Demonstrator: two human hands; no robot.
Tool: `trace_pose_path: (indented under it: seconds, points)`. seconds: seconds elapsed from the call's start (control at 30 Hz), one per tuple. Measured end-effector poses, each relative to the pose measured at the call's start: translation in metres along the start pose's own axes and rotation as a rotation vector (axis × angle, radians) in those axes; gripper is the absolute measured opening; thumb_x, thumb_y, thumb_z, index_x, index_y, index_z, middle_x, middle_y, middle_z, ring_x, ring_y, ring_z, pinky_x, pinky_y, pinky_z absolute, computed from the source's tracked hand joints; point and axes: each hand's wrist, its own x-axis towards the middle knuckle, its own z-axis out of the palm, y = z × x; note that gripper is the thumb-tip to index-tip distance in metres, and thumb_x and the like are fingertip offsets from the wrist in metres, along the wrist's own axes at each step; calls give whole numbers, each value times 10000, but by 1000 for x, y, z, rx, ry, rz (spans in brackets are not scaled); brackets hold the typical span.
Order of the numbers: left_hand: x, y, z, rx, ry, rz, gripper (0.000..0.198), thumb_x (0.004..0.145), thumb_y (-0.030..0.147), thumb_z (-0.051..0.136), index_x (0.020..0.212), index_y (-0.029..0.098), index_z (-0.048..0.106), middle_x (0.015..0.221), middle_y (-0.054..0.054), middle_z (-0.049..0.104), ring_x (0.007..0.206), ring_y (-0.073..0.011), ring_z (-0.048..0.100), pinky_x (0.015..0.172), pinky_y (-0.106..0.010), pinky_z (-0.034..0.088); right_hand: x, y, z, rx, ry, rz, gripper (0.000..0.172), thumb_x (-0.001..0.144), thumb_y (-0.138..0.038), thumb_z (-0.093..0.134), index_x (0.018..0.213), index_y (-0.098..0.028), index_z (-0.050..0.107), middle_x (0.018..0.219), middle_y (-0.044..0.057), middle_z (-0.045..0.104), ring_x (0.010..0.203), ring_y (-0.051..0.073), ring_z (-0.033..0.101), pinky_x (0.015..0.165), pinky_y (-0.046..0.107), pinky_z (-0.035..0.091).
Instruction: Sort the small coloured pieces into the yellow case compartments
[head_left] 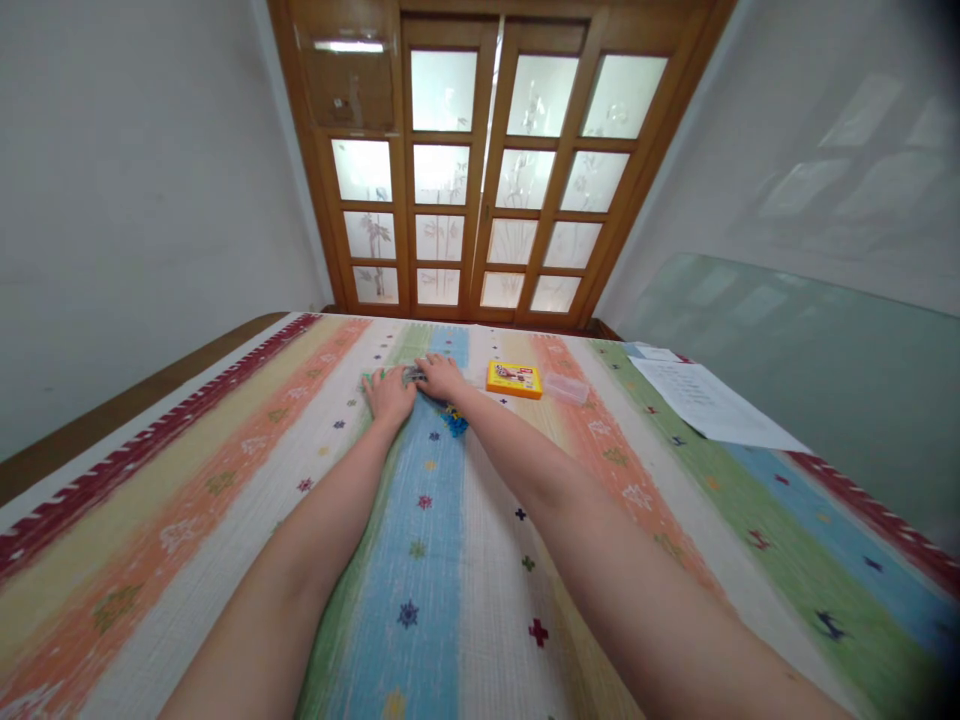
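striped cloth point(187, 470) lay under both arms. left hand point(390, 392) and right hand point(441, 377) met over a small grey object point(414, 374); whether either gripped it, i could not tell. blue pieces point(454, 422) sat beside the right wrist; yellow box point(514, 379), clear tub point(566, 388) and paper sheet point(705, 400) lay further right.

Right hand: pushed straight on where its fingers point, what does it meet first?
Probably the small grey object between the hands, which the right hand seems to touch; the left hand lies beyond.

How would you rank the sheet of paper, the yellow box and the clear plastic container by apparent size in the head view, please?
1. sheet of paper, clearly largest
2. yellow box
3. clear plastic container, only slightly smaller than the box
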Motion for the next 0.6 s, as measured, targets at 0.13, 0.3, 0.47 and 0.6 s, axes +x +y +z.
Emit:
trace_pose_path:
  seconds: [0.13, 0.3, 0.47, 0.6]
  points:
    - [-1, 2, -1, -32, -27, -9, 459, 939, 260, 592, 1388, 197, 669, 1422, -187, 673, 1448, -426, 447, 1259, -718, 82, -4, 8, -5, -37, 20, -81, 495, 1040, -423, 617, 1479, -195, 584, 1393, 184, 651, 1339, 331, 566, 1230, 539, 297]
    - [1, 7, -2, -208, -19, 37, 534, 960, 328, 615, 1472, 176, 598, 1497, -204, 612, 1485, -395, 442, 1284, -642, 175, -29, 14, -24, 60, 109, -98, 502, 1067, -454, 598, 1486, -180, 564, 1330, 179, 643, 1241, 286, 609, 1101, 410, 436]
    - [3, 19, 8, -709, -110, 148, 653, 957, 404, 661, 1557, 211, 490, 1575, -154, 555, 1422, -297, 556, 1188, -474, 440, -73, 37, -49, 242, 217, -141, 469, 1093, -437, 551, 1489, -186, 545, 1376, 150, 633, 1278, 250, 600, 1096, 364, 455]
    - [-7, 44, 23, -991, -222, 105, 683, 862, 461, 770, 1460, 202, 567, 1402, -131, 671, 1243, -263, 669, 1079, -425, 532, -113, 56, -54, 306, 260, -163, 435, 1121, -423, 477, 1471, -177, 559, 1398, 137, 663, 1288, 233, 614, 1122, 354, 444]
